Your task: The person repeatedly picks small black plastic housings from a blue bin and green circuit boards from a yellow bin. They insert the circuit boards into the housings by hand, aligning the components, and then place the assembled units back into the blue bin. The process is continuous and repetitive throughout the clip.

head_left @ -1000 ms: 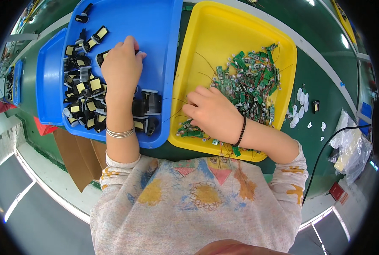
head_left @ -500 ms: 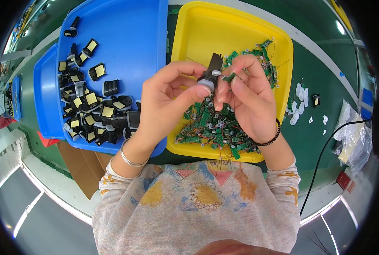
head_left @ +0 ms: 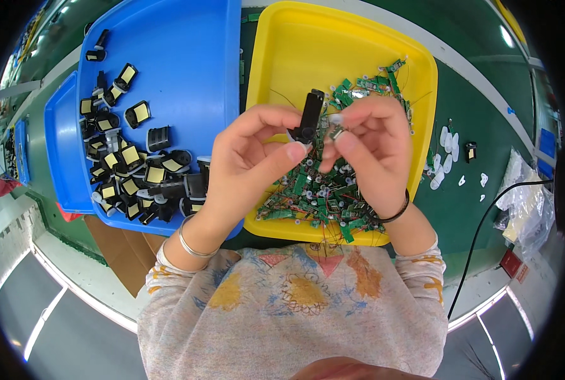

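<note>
Between the thumb and fingers of my left hand (head_left: 247, 152) is a black plastic housing (head_left: 312, 113), its long narrow arm pointing away from me. Close to its right side, my right hand (head_left: 380, 152) pinches a small green circuit board (head_left: 336, 132); a pale round piece by these fingertips is smeared by motion. A gap shows between the housing and the board. Both hands are raised over a yellow tray (head_left: 285, 44), where a heap of green circuit boards (head_left: 311, 196) with thin wires lies.
A blue tray (head_left: 187, 57) on the left holds many black housings (head_left: 130, 158) with cream pads. Right of the yellow tray lie white oval pieces (head_left: 447, 142), a single black housing (head_left: 470, 150), a clear plastic bag (head_left: 526, 209) and a black cable (head_left: 479, 237).
My left hand has turned the housing, so its dark face shows and the white disc is mostly out of sight. The board in my right hand has shifted slightly and tilted.
</note>
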### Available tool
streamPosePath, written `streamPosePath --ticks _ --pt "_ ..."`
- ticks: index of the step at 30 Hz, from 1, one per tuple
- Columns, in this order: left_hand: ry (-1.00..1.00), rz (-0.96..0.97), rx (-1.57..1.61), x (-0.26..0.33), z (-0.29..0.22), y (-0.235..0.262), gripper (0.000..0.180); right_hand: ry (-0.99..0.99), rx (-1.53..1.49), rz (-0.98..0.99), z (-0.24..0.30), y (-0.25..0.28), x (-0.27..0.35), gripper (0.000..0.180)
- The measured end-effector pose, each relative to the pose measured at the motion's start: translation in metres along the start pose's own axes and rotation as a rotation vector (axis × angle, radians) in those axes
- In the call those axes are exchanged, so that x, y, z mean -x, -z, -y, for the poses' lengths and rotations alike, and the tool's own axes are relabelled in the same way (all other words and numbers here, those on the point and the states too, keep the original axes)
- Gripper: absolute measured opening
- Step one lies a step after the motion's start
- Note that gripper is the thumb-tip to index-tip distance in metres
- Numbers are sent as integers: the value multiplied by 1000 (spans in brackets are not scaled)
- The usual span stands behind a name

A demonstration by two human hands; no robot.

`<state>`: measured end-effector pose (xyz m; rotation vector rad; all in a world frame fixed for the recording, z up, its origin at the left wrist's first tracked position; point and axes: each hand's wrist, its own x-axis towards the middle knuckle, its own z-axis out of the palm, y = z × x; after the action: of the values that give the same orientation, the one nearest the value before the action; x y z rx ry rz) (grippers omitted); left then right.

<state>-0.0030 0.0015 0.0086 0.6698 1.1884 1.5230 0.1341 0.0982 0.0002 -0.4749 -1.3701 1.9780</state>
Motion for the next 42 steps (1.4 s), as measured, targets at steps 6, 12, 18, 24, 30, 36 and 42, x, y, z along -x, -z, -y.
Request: streamPosePath --ticks 6,12,18,24,30,36,42 --pt "-41 -7 6 1 1 0 23 564 869 62 8 5 -6 19" --pt "-25 31 85 1 2 0 22 830 1026 138 17 10 -3 26" --pt "-20 64 124 3 2 0 23 888 1069 174 14 13 -1 28" --pt "-58 12 -5 2 5 -1 20 872 1096 170 9 12 4 30" --pt "-81 -5 -20 2 5 -2 20 918 1124 171 7 11 6 31" --pt "-83 31 -39 3 5 -4 19 977 1136 134 7 10 4 29" --pt "-93 46 -33 3 5 -3 18 999 1140 160 7 7 6 26"
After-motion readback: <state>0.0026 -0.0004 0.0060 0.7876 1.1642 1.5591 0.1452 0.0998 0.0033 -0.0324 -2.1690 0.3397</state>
